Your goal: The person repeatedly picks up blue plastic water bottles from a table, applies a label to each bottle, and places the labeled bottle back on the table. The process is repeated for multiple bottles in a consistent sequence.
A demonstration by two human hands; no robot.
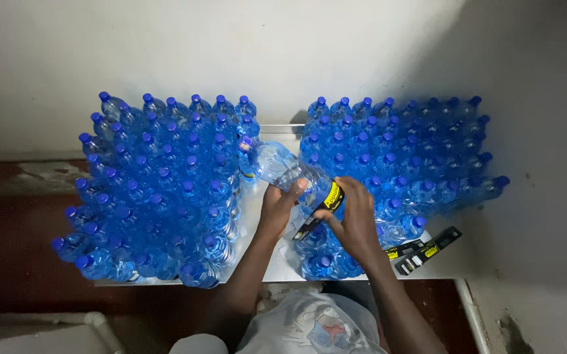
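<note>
Landmark: the held bottle [285, 172], clear blue plastic, blue cap.

Nearest the camera, below the bottle: the person's light printed shirt [313, 328], both forearms rising from it.

Right hand [355, 219]: just below-right of the bottle's base end, fingers curled, pinching a black-and-yellow label strip [323, 208] that wraps the bottle's lower body and hangs partly loose. Closed on the label.

Left hand [278, 208]: directly below the bottle's middle, fingers wrapped around its body from the underside, thumb up on its side. Gripping the bottle.

The bottle lies tilted, nearly on its side, held above the gap between two bottle groups. Long axis runs diagonally: cap end points up-left and away from the person, base end down-right toward the right hand.

Right of the bottle, near the front edge of the pale surface [283, 270]: loose label strips [426, 250], black and yellow, lying flat.

Left of the bottle: a dense block of upright blue-capped bottles [159, 190]. Right of and beyond it: a second block [401, 154], same kind.

Farthest, beyond the bottle: bare pale wall [231, 52].
</note>
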